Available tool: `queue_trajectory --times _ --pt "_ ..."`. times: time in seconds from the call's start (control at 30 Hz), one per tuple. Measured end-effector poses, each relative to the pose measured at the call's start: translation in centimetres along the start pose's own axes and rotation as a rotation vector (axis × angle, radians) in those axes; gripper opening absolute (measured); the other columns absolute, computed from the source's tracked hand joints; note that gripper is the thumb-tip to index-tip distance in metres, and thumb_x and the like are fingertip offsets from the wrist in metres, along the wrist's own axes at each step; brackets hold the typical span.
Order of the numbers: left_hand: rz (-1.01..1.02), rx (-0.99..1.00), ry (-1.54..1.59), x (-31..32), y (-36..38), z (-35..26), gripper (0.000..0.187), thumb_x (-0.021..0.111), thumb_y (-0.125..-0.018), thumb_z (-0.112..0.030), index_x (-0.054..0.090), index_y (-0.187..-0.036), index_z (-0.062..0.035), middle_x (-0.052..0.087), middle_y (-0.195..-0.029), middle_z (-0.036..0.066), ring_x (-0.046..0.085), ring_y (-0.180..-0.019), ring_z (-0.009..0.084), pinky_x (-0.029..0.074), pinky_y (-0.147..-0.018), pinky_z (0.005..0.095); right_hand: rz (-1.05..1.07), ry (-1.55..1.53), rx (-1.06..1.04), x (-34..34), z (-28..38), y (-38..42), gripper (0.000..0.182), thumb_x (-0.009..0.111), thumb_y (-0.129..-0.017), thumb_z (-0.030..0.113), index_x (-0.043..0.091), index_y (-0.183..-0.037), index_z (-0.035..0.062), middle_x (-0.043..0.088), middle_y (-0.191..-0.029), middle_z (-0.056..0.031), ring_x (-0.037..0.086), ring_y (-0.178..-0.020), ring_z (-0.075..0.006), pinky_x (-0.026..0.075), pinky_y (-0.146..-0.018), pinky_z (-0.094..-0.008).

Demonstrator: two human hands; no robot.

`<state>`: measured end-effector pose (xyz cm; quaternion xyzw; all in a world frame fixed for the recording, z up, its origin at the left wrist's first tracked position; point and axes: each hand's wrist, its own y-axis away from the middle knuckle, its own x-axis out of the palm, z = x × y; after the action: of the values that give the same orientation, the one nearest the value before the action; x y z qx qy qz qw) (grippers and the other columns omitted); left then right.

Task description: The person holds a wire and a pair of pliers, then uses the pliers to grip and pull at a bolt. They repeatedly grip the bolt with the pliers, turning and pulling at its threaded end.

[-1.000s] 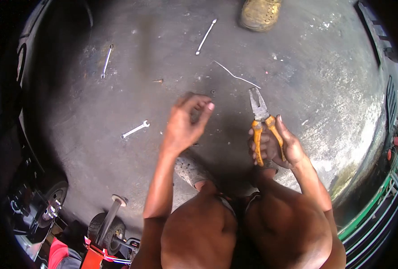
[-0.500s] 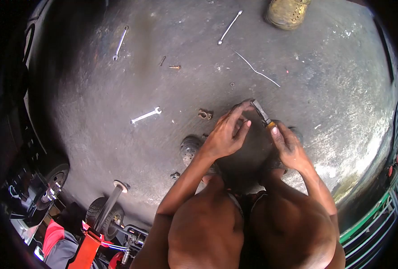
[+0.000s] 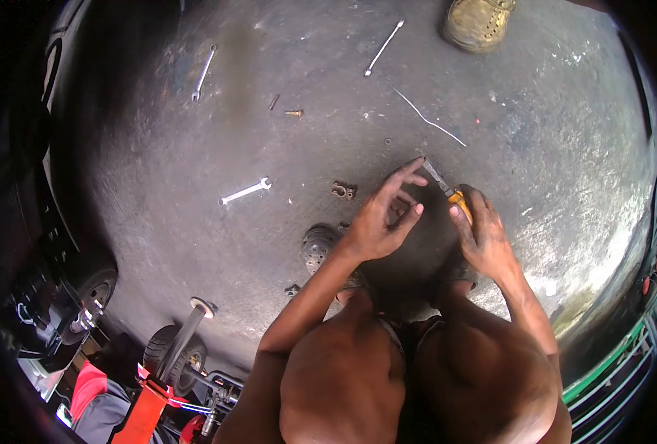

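My right hand point(image 3: 487, 233) is wrapped round the yellow handle of what look like pliers point(image 3: 439, 179). Their grey metal end points up and to the left, away from me. My left hand point(image 3: 385, 214) is open, its fingers apart and slightly bent. Its index fingertip is right at the far tip of the pliers. To the left of that hand, a small rusty clamp-like metal part point(image 3: 343, 190) lies on the floor. A small ring or nut point(image 3: 388, 140) lies beyond both hands, near a thin bent wire point(image 3: 426, 118).
Wrenches lie about on the concrete floor: one at left point(image 3: 246, 191), one farther off point(image 3: 204, 72), another beyond point(image 3: 384, 48). Two bolts point(image 3: 294, 113) rest between them. A brown clog point(image 3: 479, 26) stands at the far edge. Wheeled machinery point(image 3: 173, 351) fills the lower left; a green metal rack point(image 3: 610, 355) stands right.
The pliers have turned in my right hand, now showing a narrower metal side and more yellow handle. My left index finger has stretched out farther to their tip.
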<state>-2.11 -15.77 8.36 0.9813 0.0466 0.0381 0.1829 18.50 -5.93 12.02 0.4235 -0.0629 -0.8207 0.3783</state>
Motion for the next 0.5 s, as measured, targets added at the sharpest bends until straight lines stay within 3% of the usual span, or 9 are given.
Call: queue_trajectory --times 0.1,0.2,0.27,0.33,0.4,0.5 --pt "-0.033 -0.018 -0.031 -0.2 -0.7 -1.0 0.058 0.068 -0.094 -0.007 0.048 -0.148 -0.0035 0.065 -0.126 0.011 0.066 -0.091 0.0157 0.054 -0.078 0.0288 0.145 -0.217 0.126 -1.1 0.3 -0.4 0.049 0.051 -0.106 0.042 0.057 -0.129 -0.0006 0.066 -0.107 -0.0263 0.064 -0.103 -0.0447 0.049 -0.089 -0.0487" --pt "-0.059 -0.041 -0.466 -3.2 -2.2 -0.1 0.037 0.068 -0.092 -0.007 0.065 -0.128 -0.0013 0.07 -0.112 0.013 0.068 -0.085 0.0176 0.055 -0.072 0.0305 0.219 -0.342 0.312 -1.0 -0.8 0.2 0.058 0.046 -0.107 0.051 0.059 -0.127 -0.001 0.068 -0.1 -0.019 0.065 -0.096 -0.0318 0.05 -0.087 -0.0421" --pt "-0.233 0.127 -0.763 -8.3 -3.5 3.7 0.022 0.071 -0.09 -0.011 0.071 -0.11 -0.0015 0.073 -0.099 0.016 0.071 -0.083 0.0242 0.056 -0.069 0.0362 0.289 -0.495 0.336 -1.4 -0.6 0.3 0.063 0.043 -0.106 0.056 0.059 -0.127 -0.0013 0.067 -0.099 -0.0147 0.063 -0.094 -0.0248 0.049 -0.086 -0.0391" --pt "-0.486 -0.013 -0.907 -11.8 -5.3 2.9 0.024 0.072 -0.091 -0.019 0.07 -0.107 -0.0018 0.073 -0.096 0.018 0.073 -0.087 0.0314 0.056 -0.072 0.0417 0.335 -0.571 0.345 -1.7 -0.8 0.4 0.065 0.042 -0.106 0.058 0.059 -0.127 -0.0012 0.067 -0.098 -0.0115 0.061 -0.093 -0.02 0.049 -0.086 -0.0368" --pt "-0.616 -0.233 -0.98 -14.1 -6.7 2.7 0.027 0.072 -0.091 -0.025 0.069 -0.104 -0.0014 0.072 -0.097 0.02 0.072 -0.091 0.0377 0.055 -0.078 0.0457 0.362 -0.577 0.338 -1.4 -1.5 0.6 0.065 0.042 -0.106 0.059 0.06 -0.125 -0.0008 0.066 -0.098 -0.0096 0.059 -0.093 -0.0176 0.049 -0.086 -0.0349" --pt "-0.64 -0.074 -1.096 -15.5 -7.6 4.3 0.027 0.071 -0.093 -0.026 0.067 -0.1 -0.0003 0.073 -0.093 0.019 0.071 -0.091 0.0398 0.054 -0.08 0.0474 0.374 -0.521 0.316 -1.5 -1.3 0.7 0.062 0.044 -0.106 0.058 0.061 -0.122 -0.0001 0.066 -0.097 -0.0103 0.059 -0.093 -0.0183 0.048 -0.086 -0.0345"
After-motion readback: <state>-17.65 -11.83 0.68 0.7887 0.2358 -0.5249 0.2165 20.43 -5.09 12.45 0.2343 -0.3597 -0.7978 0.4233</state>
